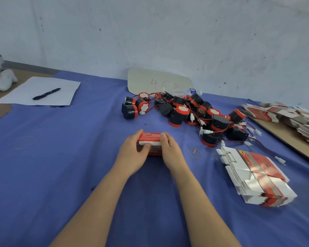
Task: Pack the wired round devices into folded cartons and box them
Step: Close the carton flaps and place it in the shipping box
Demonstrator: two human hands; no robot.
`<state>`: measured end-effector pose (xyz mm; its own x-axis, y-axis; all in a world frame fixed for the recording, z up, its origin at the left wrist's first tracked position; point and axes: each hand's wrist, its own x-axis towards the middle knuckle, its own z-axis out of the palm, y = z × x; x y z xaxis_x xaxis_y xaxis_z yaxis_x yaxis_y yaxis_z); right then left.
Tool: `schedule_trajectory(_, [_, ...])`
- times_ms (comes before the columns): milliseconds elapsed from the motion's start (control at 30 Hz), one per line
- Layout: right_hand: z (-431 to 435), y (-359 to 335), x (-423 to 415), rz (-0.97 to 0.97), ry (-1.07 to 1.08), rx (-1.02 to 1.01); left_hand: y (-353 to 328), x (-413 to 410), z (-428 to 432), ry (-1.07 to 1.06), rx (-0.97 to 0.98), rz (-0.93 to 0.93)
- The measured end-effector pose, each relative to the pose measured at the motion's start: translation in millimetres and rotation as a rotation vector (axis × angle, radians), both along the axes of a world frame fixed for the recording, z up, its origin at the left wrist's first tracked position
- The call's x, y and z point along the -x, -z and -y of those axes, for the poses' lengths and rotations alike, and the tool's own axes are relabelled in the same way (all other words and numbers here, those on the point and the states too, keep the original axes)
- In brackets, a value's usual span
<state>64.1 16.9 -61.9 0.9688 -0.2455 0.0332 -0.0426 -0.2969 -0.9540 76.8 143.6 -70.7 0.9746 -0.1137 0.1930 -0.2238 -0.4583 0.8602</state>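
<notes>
In the head view, both hands are gripping a small red carton [151, 138] lying on the blue cloth [61, 157] at the middle: the left hand [132, 154] is curling its fingers round the left end with the thumb pressing the white flap, and the right hand [169, 150] is wrapping its fingers, held together, over the right end. A pile of wired round devices [194, 113] is lying just behind, and a stack of flat cartons [257, 177] is sitting to the right.

We see a red carton [151, 138] lying flat at centre, black-and-red wired round devices [179, 114] heaped at one o'clock, flat cartons [257, 169] stacked at four o'clock.
</notes>
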Motion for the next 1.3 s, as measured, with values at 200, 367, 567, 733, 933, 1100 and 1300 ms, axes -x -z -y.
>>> schedule_trajectory(200, [0,-1,2,0.044,-0.007,0.024,-3,4,3,-0.050,0.054,0.065])
schedule_trajectory(367, [-2,-2,1,0.011,-0.032,0.080,-8,7,8,-0.118,0.214,-0.033])
schedule_trajectory(567, [-5,0,-1,-0.075,-0.023,0.111,-6,9,11,-0.126,0.214,-0.087])
schedule_trajectory(733, [-15,0,-1,-0.056,-0.002,0.141,-6,4,16,-0.202,0.192,-0.210])
schedule_trajectory(933, [-22,-16,20,0.034,0.084,-0.096,-31,20,33,-0.199,0.484,-0.195])
schedule_trajectory(1100, [43,-73,85,0.415,0.408,-0.239,-92,67,104,0.136,0.610,0.053])
schedule_trajectory(1300, [163,-139,236,0.661,1.013,0.054,-152,187,248,0.665,0.657,-0.005])
